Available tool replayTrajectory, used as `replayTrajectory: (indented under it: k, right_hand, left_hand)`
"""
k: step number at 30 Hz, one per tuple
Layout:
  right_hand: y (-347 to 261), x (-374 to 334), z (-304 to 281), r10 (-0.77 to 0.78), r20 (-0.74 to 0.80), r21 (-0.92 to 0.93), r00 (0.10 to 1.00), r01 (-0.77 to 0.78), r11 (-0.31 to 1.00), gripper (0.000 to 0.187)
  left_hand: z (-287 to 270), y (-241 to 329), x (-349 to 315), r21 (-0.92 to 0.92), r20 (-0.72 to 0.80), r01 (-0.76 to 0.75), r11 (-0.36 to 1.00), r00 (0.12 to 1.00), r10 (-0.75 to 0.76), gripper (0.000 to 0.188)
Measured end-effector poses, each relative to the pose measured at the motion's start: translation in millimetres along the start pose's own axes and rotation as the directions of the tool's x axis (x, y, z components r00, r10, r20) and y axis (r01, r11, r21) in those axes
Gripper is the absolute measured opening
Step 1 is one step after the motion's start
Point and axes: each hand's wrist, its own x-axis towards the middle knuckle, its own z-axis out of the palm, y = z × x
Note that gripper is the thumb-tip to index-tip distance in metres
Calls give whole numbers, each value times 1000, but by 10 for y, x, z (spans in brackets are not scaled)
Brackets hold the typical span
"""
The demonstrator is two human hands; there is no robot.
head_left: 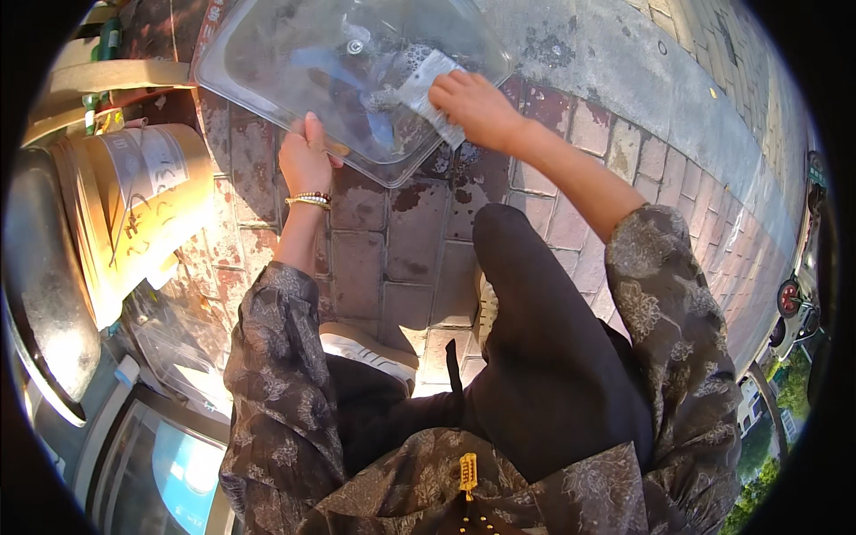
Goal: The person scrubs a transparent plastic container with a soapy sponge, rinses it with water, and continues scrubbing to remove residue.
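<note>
A large, clear plastic lid (267,67) with rounded corners is tilted over the brick pavement in front of me. Near its middle is a small round fitting (355,46). My left hand (306,159), with beaded bracelets on the wrist, grips the lid's near edge, thumb on top. At the right side, my right hand (474,105) presses a pale grey cloth (428,85) against the wet surface, its fingers bent over the cloth. White suds (414,59) and streaks of water lie beside the cloth.
Folded brown cardboard (147,192) stands at the left, beside a dark, rounded, shiny object (49,276). A wooden stool-like piece (116,78) and a green bottle (109,37) are at the far left. Brick paving (415,214) surrounds my white shoe (370,352). A wheeled vehicle (789,299) stands far right.
</note>
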Motion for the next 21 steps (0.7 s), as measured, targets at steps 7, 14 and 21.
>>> replayTrajectory:
  k: [7,14,21]
  right_hand:
    - [-413,-14,210,106,-82,53,991,-102,993,38]
    - [-664,65,327,-15,-38,-57,999,13,998,38]
    - [-130,75,27,91,9,-124,996,-90,988,35]
  left_hand:
    - [75,126,-69,-31,-40,49,998,998,-50,45]
    - [-37,-39,-34,16,-30,30,999,999,-29,43]
    - [-12,42,-108,-90,-39,72,993,996,-76,45]
